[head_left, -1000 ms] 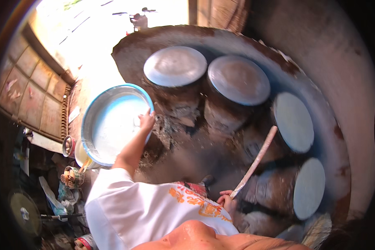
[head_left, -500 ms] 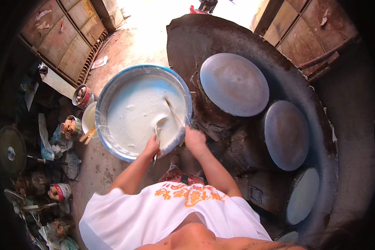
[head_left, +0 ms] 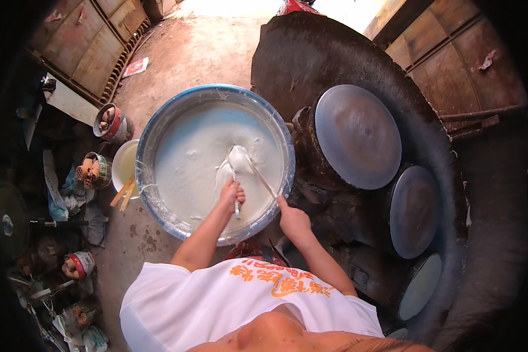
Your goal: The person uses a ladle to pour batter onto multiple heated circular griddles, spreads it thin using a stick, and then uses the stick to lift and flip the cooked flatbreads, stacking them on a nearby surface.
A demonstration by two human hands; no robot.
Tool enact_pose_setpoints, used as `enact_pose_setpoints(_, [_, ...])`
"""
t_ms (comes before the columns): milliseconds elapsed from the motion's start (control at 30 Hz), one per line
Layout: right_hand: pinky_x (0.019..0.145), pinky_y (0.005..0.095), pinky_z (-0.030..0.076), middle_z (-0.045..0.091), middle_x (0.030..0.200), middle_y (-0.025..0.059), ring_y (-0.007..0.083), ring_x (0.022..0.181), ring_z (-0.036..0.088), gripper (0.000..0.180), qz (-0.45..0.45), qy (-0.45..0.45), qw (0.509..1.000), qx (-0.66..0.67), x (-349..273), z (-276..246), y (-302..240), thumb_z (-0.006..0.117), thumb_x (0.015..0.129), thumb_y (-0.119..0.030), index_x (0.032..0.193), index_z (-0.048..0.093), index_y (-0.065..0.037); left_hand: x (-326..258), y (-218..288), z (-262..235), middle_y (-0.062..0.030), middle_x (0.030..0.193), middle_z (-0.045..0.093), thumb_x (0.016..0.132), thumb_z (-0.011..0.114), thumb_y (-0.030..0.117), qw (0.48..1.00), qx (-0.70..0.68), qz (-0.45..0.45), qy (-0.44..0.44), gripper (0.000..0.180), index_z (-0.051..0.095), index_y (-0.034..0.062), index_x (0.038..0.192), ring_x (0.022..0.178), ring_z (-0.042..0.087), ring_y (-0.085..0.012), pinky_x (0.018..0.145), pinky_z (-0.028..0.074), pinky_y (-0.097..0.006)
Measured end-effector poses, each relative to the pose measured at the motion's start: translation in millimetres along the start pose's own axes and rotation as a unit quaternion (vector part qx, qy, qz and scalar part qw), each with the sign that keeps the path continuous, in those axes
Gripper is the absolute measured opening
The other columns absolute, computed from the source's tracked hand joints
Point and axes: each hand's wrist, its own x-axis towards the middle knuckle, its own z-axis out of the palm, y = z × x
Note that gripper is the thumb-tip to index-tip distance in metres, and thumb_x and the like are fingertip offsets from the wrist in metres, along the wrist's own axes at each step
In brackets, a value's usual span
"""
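Left hand fisted, forearm running in from 7 o'clock. Right hand closed, just at its 4 o'clock, forearm from 5 o'clock.

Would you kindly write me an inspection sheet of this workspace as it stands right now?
Surface: bare dirt floor; dark raised stove on the right.
Job's things: wide blue-rimmed basin full of white batter; ladle and a thin stick in the batter.
Clutter: small cans and a pale bowl with sticks left of the basin.
Grips: left hand closed on the ladle handle; right hand holds the thin stick.
Cables: nothing seen.
Surroundings: three round flat lids along the stove; wooden panels behind.
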Motion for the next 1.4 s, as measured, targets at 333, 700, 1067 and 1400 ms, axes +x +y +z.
enact_pose_setpoints(333, [0.043, 0.0332, 0.044, 0.056, 0.065, 0.0118, 0.0211, 0.047, 0.054, 0.046, 0.026, -0.083, 0.841, 0.535, -53, 35, 21, 0.042, 0.095, -0.014, 0.141, 0.035, -0.015, -86, -25, 86, 0.0029, 0.055, 0.034, 0.094, 0.048, 0.015, 0.920, -0.348, -0.099, -0.151, 0.037, 0.033, 0.0135, 0.060, 0.042, 0.032, -0.0063, 0.036, 0.033, -0.020])
enact_pose_setpoints(700, [0.035, 0.0214, 0.032, 0.048, 0.064, 0.0033, 0.0087, 0.041, 0.041, 0.046, -0.260, -0.114, 0.594, 0.753, -136, -134, -67, 0.041, 0.098, -0.016, 0.143, 0.030, -0.023, -317, 92, 225, 0.0027, 0.047, 0.030, 0.099, 0.038, 0.023, 0.763, -0.153, -0.078, -0.624, 0.034, 0.034, 0.0098, 0.068, 0.035, 0.032, -0.0065, 0.032, 0.030, -0.021])
enact_pose_setpoints(1067, [0.037, 0.0212, 0.033, 0.051, 0.061, 0.0061, 0.0090, 0.039, 0.040, 0.045, -0.245, -0.049, 0.613, 0.749, -111, -84, -66, 0.043, 0.097, -0.017, 0.141, 0.034, -0.017, -296, 129, 160, 0.0037, 0.047, 0.035, 0.098, 0.041, 0.031, 0.812, -0.180, -0.151, -0.534, 0.038, 0.037, 0.0094, 0.068, 0.035, 0.034, -0.0069, 0.036, 0.036, -0.020])
enact_pose_setpoints(1400, [0.037, 0.0217, 0.033, 0.053, 0.064, 0.0100, 0.0117, 0.040, 0.043, 0.041, -0.227, -0.082, 0.570, 0.785, -109, -22, -13, 0.043, 0.097, -0.015, 0.138, 0.038, -0.014, -274, 117, 90, 0.0036, 0.054, 0.025, 0.099, 0.040, 0.033, 0.922, 0.086, 0.025, -0.376, 0.035, 0.042, 0.0140, 0.070, 0.037, 0.028, -0.0059, 0.032, 0.024, -0.019])
